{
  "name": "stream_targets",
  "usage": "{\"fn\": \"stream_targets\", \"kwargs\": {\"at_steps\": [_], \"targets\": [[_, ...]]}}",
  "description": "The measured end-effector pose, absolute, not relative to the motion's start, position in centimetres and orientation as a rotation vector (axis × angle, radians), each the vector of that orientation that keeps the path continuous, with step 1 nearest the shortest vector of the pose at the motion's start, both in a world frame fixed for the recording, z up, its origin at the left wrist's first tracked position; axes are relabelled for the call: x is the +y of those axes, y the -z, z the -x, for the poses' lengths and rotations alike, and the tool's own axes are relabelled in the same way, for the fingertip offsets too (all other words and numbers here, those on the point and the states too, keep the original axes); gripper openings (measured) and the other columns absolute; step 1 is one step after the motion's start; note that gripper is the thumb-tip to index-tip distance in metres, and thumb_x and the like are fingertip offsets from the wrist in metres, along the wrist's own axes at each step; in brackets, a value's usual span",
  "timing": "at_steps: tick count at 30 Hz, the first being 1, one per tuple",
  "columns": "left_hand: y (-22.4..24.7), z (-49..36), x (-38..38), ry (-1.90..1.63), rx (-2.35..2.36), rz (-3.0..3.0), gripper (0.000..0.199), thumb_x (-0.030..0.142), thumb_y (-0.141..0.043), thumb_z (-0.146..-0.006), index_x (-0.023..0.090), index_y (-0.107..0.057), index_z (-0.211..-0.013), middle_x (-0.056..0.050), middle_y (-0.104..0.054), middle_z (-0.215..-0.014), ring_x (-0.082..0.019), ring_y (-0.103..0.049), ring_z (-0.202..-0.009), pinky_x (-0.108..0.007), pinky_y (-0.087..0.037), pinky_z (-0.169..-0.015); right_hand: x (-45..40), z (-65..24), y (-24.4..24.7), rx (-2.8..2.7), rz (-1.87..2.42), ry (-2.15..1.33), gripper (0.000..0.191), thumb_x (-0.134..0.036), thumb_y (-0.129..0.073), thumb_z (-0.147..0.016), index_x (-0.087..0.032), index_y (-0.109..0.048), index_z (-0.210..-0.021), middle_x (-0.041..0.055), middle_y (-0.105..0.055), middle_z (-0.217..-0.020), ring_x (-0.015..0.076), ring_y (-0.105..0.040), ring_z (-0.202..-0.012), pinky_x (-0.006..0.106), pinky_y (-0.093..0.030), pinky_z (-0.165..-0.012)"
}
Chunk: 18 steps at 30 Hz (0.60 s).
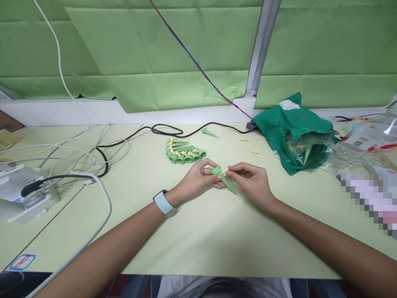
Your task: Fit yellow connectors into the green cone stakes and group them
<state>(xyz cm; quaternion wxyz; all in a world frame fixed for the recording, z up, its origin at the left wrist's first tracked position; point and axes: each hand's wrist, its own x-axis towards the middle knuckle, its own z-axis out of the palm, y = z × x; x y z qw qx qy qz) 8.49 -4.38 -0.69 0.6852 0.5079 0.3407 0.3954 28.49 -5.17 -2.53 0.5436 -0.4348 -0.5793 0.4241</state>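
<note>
My left hand (206, 176) is closed round a green plastic spike (228, 186), its wide collar up and its point slanting down to the right. Between the thumb and fingers of my right hand (250, 178) is a small yellow valve piece (225, 170), which meets the spike's side near the collar. Behind my left hand lies a fan of several green spikes (185, 151) with yellow pieces on them. One more green spike (210, 132) rests farther back. Two loose yellow pieces, a near one (254, 153) and a far one (245, 140), lie beyond my right hand.
A torn green plastic bag (293, 128) holding more parts stands at the back right, beside a clear plastic bottle (366, 142). White cables (107, 198) and a white power adapter (26, 188) crowd the left side. A black cable (167, 131) runs along the back.
</note>
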Motion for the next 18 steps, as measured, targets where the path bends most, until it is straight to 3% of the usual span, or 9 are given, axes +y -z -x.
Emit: {"fn": "stream_targets", "kwargs": {"at_steps": [18], "targets": [[1.03, -8.34, -4.34, -0.886, 0.765, -1.183, 0.044, 0.034, -0.086, -0.078, 0.015, -0.055, -0.103, -0.011, -0.078, -0.082, -0.028, -0.078, -0.081, -0.052, -0.061, -0.090, -5.02, -27.99, 2.95, -1.354, 1.025, -1.036, 0.023, -0.038, -0.085, -0.073, -0.018, -0.079, -0.083, 0.0065, -0.078, -0.085, 0.0230, -0.074, -0.081, 0.035, -0.061, -0.076]]}}
